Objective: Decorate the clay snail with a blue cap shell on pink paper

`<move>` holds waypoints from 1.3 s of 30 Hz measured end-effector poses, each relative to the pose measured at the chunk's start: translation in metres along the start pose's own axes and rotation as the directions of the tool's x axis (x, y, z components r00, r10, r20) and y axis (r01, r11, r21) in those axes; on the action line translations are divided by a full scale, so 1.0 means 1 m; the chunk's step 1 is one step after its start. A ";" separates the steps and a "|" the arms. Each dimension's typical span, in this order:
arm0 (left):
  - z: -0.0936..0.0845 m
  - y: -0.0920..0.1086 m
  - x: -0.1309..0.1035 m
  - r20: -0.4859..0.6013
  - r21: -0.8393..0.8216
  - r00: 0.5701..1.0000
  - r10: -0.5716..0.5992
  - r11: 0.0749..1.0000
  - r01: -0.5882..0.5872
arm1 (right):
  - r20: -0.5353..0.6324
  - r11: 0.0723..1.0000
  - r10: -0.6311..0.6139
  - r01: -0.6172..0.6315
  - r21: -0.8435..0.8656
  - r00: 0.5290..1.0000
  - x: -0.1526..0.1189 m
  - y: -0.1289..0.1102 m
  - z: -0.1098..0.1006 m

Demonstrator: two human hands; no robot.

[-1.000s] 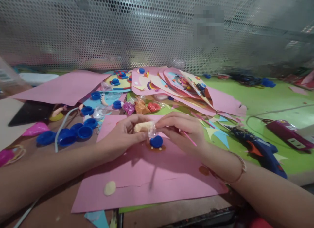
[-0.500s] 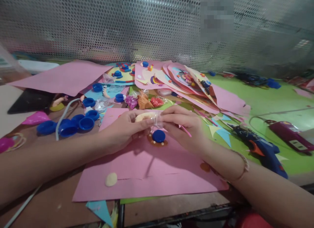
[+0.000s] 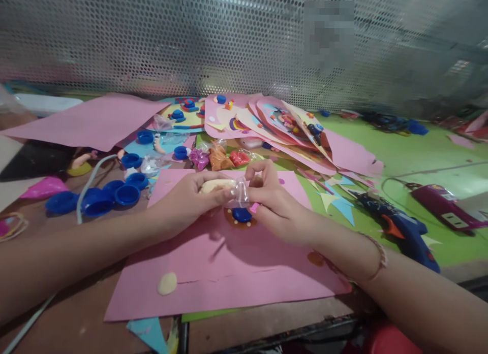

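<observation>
My left hand (image 3: pixel 198 194) is closed around a small clear plastic bag of cream-coloured modelling clay (image 3: pixel 218 185). The bag's clear, gathered end (image 3: pixel 242 192) is pinched by my right hand (image 3: pixel 278 204), its index finger bent up. A pink tip (image 3: pixel 254 207), perhaps of a thin stick, shows under the right fingers. Both hands are above a pink sheet (image 3: pixel 229 257). Below them on the sheet lies a blue disc (image 3: pixel 241 215) on a brown shape with pale dots. A cream clay disc (image 3: pixel 167 283) lies near the sheet's left front corner.
Several blue caps (image 3: pixel 127 194) lie to the left beside a white cable (image 3: pixel 89 186). Small bags of coloured clay (image 3: pixel 220 157) and decorated cards (image 3: pixel 263 125) are behind the sheet. A blue glue gun (image 3: pixel 400 229) and a purple power strip (image 3: pixel 446 204) lie to the right.
My right hand has turned and its index finger has risen. More of the bag's clear end shows between the hands. The pink stick now points differently, only its tip showing. The view has shifted slightly.
</observation>
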State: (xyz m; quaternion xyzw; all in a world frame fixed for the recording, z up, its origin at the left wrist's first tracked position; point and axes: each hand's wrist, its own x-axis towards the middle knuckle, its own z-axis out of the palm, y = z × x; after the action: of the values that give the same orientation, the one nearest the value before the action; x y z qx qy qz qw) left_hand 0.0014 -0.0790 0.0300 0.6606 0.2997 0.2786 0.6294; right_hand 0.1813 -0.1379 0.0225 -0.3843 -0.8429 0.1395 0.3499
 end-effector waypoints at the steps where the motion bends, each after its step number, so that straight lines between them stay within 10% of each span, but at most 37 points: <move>1: 0.000 0.000 0.000 0.005 -0.018 1.000 0.001 1.000 -0.001 | -0.022 1.000 -0.021 0.021 -0.001 1.000 0.000 0.001 -0.001; 7: -0.004 -0.005 0.003 -0.027 -0.090 0.999 0.019 0.996 -0.021 | -0.137 0.997 -0.075 0.074 -0.016 0.988 -0.001 0.007 -0.004; 22: 0.003 0.010 -0.005 -0.013 0.163 0.992 0.122 0.980 -0.118 | 0.063 0.997 -0.070 0.072 -0.019 0.996 -0.001 -0.002 0.000; 26: -0.005 0.009 0.001 -0.238 0.153 0.960 0.148 0.982 -0.114 | -0.174 0.995 -0.098 0.098 -0.005 0.980 -0.001 0.003 -0.010; 30: -0.020 0.000 0.017 -0.441 0.252 0.880 0.175 0.966 -0.065 | -0.309 0.933 0.178 -0.061 0.354 0.934 0.002 0.011 -0.019; 34: -0.032 -0.016 0.028 -0.376 0.648 0.830 0.412 0.757 -0.082 | -0.098 0.755 0.303 -0.176 0.631 0.948 0.007 0.019 -0.018; 39: -0.028 -0.019 0.017 -0.003 0.827 0.777 0.630 0.438 -0.353 | -0.002 0.836 0.209 -0.177 0.519 0.978 0.005 0.023 -0.022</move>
State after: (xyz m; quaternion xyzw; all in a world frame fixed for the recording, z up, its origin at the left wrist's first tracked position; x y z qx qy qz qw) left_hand -0.0091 -0.0473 0.0120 0.8722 0.2766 0.3898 0.1043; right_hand 0.2074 -0.1195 0.0287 -0.3634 -0.7211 0.3833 0.4484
